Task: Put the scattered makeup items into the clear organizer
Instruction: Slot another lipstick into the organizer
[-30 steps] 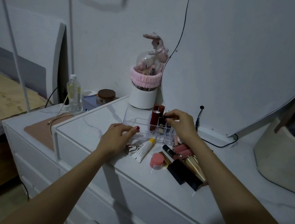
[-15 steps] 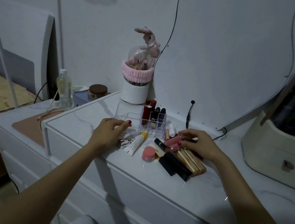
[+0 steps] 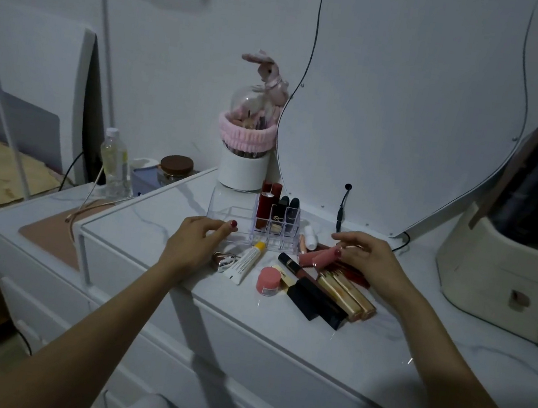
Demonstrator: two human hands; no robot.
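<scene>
Pink plastic marks the pink lip gloss tube (image 3: 319, 257), which is lying on the table (image 3: 159, 233) directly beneath the fingers (image 3: 341, 248) of the right hand (image 3: 370, 263). Its long axis is running from lower left, beside the organizer's front corner, up and to the right under those fingertips. The fingers are being curled down over its right-hand end and are touching it; whether a full pinch is being made cannot be told, since the thumb is hidden.

The clear organizer (image 3: 254, 226) is standing to the left of and slightly beyond the right fingers, near but apart from the tube, with several lipsticks upright in its cells. The left hand (image 3: 192, 245) is being rested against the organizer's front left edge, its fingers loosely bent and nothing being held. The right hand is being judged the nearer one to the tube; the coming lift is likely to call for the tube to be tipped upright and carried leftward. More scattered items, among them two gold tubes (image 3: 344, 294) and a pink jar (image 3: 269, 280), are lying just nearer the person than the right fingers.
</scene>
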